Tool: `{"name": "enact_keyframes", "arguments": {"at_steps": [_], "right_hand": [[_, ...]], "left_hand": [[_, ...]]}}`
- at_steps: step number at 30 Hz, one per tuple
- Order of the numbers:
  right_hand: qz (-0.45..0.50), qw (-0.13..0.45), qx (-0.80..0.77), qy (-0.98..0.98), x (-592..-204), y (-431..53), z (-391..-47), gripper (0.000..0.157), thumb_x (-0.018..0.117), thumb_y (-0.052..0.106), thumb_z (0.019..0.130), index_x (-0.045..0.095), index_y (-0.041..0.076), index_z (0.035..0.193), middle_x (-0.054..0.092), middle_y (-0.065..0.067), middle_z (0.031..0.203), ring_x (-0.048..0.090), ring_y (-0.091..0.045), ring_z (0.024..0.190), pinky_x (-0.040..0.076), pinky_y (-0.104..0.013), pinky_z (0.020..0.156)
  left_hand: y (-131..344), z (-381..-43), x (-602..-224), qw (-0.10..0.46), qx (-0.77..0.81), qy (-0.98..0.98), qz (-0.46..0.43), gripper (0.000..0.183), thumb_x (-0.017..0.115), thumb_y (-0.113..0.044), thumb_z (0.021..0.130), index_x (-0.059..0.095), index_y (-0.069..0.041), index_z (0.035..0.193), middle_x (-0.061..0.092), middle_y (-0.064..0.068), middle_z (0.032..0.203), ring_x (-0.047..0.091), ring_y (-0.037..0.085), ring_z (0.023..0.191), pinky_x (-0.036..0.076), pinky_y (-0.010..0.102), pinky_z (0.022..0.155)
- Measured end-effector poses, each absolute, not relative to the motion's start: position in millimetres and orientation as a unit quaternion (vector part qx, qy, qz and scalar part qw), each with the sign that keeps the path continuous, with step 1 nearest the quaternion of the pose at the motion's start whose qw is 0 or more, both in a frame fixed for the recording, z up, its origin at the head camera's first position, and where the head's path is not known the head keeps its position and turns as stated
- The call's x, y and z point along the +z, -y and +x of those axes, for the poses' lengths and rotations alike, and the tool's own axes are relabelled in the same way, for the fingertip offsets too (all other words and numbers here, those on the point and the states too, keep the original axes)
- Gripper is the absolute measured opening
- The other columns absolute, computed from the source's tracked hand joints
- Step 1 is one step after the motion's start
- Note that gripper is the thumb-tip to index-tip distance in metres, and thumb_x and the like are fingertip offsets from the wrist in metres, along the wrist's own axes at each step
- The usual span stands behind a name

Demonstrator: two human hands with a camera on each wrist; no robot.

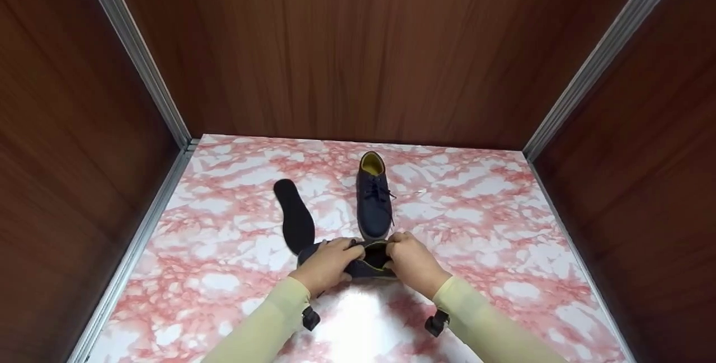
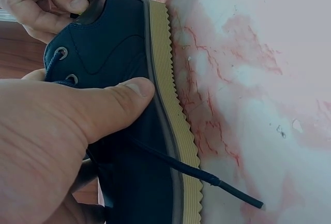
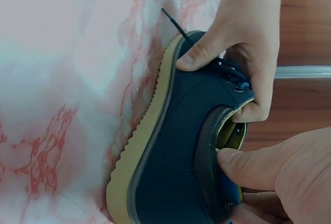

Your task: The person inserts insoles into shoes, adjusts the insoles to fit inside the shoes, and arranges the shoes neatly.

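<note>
A dark navy lace-up shoe [image 1: 362, 269] lies crosswise at the front, its toe to the left and its opening showing a yellow lining. My left hand [image 1: 330, 265] grips its middle, the thumb along the side above the ridged cream sole [image 2: 166, 74]. At the heel end, my right hand [image 1: 415, 263] pinches the brown collar [image 3: 207, 144], with the thumb at the opening; its other fingers are partly hidden. Something blue and yellow shows beneath that thumb in the right wrist view. One lace [image 2: 191, 171] trails over the sole.
A matching navy shoe [image 1: 373, 212] stands just behind, toe toward me. Left of it lies a black insole [image 1: 296, 215], its near end close to the held shoe's toe. Brown wooden panels [image 1: 347, 55] with metal corner rails enclose the red-and-white marbled surface [image 1: 492, 229].
</note>
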State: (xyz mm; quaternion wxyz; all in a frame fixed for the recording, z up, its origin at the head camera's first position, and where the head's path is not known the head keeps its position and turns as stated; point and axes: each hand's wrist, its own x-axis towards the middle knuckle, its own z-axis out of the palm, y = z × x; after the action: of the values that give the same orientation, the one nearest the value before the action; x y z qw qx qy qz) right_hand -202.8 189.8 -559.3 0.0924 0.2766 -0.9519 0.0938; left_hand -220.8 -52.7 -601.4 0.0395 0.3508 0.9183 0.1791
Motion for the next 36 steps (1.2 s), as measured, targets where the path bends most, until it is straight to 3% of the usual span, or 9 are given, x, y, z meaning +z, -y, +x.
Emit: {"name": "enact_keyframes", "arguments": {"at_steps": [6,16,22,27,31,36], "right_hand": [[0.287,0.1,0.102,0.947,-561,-194,-202,0.018,0.095,0.012,0.08,0.078,0.007,0.08,0.072,-0.009,0.098,0.069,-0.031,0.088,0.062,-0.041,0.081],[0.28,0.071,0.192,0.938,-576,-216,-200,0.02,0.092,0.016,0.088,0.081,0.008,0.103,0.072,-0.009,0.127,0.065,-0.028,0.108,0.061,-0.042,0.094],[0.236,0.048,0.283,0.928,-590,-223,-202,0.045,0.09,0.018,0.091,0.073,0.007,0.131,0.07,-0.008,0.136,0.067,-0.031,0.123,0.058,-0.049,0.106],[0.169,-0.017,0.396,0.902,-602,-226,-202,0.059,0.079,0.021,0.099,0.059,0.008,0.153,0.069,-0.016,0.148,0.066,-0.036,0.138,0.05,-0.058,0.118],[0.133,-0.058,0.435,0.889,-612,-226,-202,0.058,0.072,0.021,0.105,0.055,0.012,0.159,0.068,-0.016,0.15,0.064,-0.032,0.138,0.05,-0.052,0.117],[0.123,-0.05,0.444,0.886,-616,-224,-202,0.061,0.074,0.017,0.1,0.056,0.016,0.159,0.07,-0.013,0.147,0.066,-0.027,0.128,0.051,-0.042,0.111]], "left_hand": [[52,-221,-601,0.036,0.179,-0.918,0.353,0.047,0.09,-0.023,0.091,0.062,-0.029,0.128,0.065,-0.002,0.132,0.06,0.024,0.139,0.052,0.056,0.112],[53,-220,-605,0.047,0.169,-0.921,0.349,0.047,0.088,-0.026,0.093,0.062,-0.032,0.13,0.065,-0.003,0.135,0.059,0.023,0.141,0.051,0.054,0.115],[53,-221,-605,0.041,0.174,-0.918,0.354,0.047,0.089,-0.026,0.092,0.063,-0.03,0.131,0.066,-0.002,0.134,0.06,0.025,0.141,0.052,0.057,0.113],[54,-221,-607,0.037,0.18,-0.917,0.354,0.048,0.09,-0.025,0.091,0.063,-0.03,0.131,0.066,-0.002,0.135,0.06,0.025,0.14,0.051,0.056,0.113],[54,-221,-608,0.036,0.182,-0.916,0.356,0.049,0.09,-0.024,0.09,0.062,-0.03,0.13,0.066,-0.003,0.134,0.06,0.024,0.139,0.051,0.055,0.114],[55,-222,-607,0.033,0.185,-0.916,0.355,0.049,0.09,-0.024,0.09,0.062,-0.031,0.129,0.065,-0.003,0.132,0.06,0.024,0.138,0.051,0.054,0.113]]}}
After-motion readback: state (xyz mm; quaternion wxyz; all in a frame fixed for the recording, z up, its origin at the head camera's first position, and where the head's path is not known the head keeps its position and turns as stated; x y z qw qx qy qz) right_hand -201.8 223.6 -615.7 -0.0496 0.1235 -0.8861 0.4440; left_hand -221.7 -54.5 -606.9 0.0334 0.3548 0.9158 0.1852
